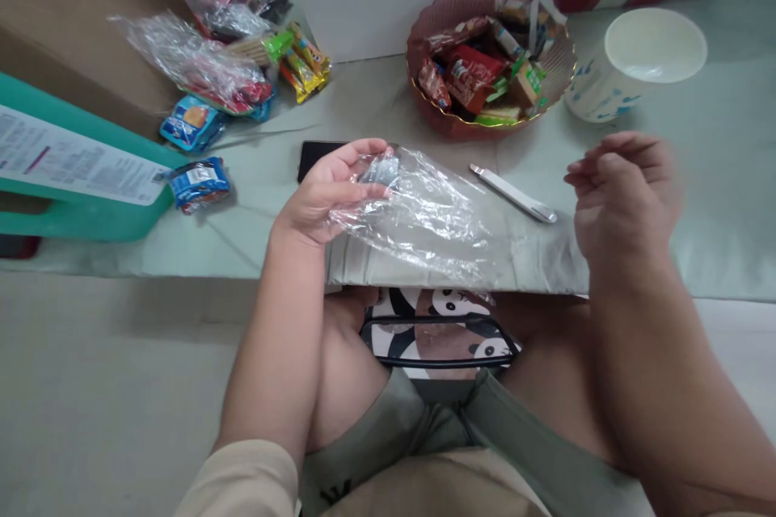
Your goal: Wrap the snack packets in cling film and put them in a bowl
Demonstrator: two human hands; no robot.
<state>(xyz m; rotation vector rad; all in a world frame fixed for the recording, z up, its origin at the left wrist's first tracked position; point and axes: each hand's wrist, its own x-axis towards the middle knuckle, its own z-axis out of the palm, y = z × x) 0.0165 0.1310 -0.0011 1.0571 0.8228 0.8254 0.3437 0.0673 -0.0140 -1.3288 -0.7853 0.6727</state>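
Observation:
A crumpled clear plastic bag point(430, 214) hangs from my left hand point(327, 194), which grips its gathered end between thumb and fingers. Something small and greyish shows through the plastic near my fingertips. My right hand point(627, 194) is raised over the table to the right, slightly blurred, its fingers curled and pressed together; I cannot make out whether anything is in them. Between the hands lies a white utility knife point(514, 194). Partly hidden behind my left hand is a dark, flat, phone-like object point(315, 158).
A pink scalloped bowl point(433, 109) of wrapped snacks stands at the back, beside a white paper cup point(636, 69). On the left are several snack packs point(200, 184), bagged items point(212, 69) and a green container point(90, 153). The table's front edge point(182, 271) runs above my lap.

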